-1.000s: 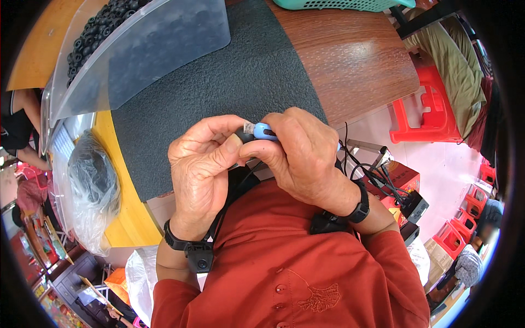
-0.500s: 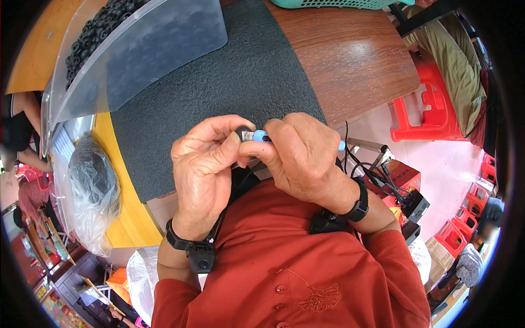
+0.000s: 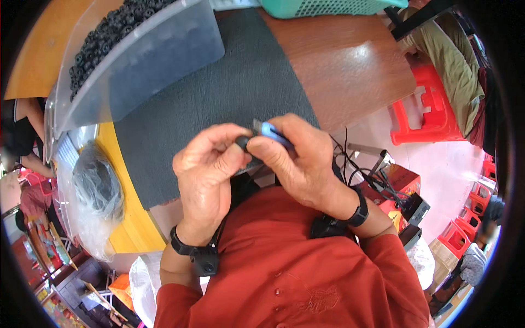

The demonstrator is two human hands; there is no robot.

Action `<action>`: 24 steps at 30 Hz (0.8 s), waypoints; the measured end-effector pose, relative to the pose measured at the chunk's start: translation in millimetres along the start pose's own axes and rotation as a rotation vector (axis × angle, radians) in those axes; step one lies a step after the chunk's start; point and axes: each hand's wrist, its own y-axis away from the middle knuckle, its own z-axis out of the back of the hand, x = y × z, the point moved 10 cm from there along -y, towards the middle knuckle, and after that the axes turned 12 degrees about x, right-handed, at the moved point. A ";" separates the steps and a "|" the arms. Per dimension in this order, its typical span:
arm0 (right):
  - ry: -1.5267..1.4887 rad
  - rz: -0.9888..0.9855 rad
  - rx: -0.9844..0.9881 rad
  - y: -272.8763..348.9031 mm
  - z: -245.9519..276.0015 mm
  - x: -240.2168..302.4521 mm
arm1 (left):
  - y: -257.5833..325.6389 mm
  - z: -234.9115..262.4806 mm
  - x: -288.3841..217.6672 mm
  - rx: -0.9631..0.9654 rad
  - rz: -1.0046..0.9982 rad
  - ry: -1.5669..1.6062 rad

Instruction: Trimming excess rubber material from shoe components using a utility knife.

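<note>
Head view: the left hand [image 3: 205,175] and the right hand [image 3: 298,161] meet close to the chest, above the near edge of a dark mat [image 3: 219,109]. The left fingers [image 3: 221,145] pinch narrow around a small black part [image 3: 241,143], thumb and forefinger closed on it. The right fingers [image 3: 268,153] are closed around a blue tool [image 3: 270,131]; its blue body lies across the top of the knuckles and a short metal tip pokes out just above the black part. Tool tip and part sit right at the point where both sets of fingertips touch; whether the tip enters the part cannot be told.

Each wrist carries a black band with a small black device: the left band [image 3: 188,249] sits below the left fingers, the right band [image 3: 358,210] down and right of the right fingers.

Beyond the fingers the mat covers a wooden surface [image 3: 350,71]. Up and left of the fingers stands a clear bin [image 3: 147,60] filled with many small black parts like the held one. Left of the left fingers lies a clear bag [image 3: 95,183] with dark contents, on a yellow edge. Right of the right fingers, off the surface, are black cables [image 3: 361,169] and a red stool [image 3: 424,112].
</note>
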 end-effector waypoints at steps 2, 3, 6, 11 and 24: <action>-0.013 0.019 0.001 1.4 -0.8 3.9 | 4.9 -4.5 -6.7 -0.028 0.002 -0.091; -0.030 0.023 0.000 2.0 0.1 4.8 | 5.7 -5.1 -7.0 -0.033 0.025 -0.104; -0.022 0.009 -0.016 4.4 0.3 0.7 | 8.5 -5.2 -12.7 -0.022 0.025 -0.078; 0.001 0.015 0.015 18.6 -1.7 -1.2 | -3.3 -40.1 -80.4 0.058 -0.201 -0.379; 0.198 0.092 -0.116 4.6 -10.7 -6.6 | -204.5 -120.6 -134.7 0.399 -0.351 -1.344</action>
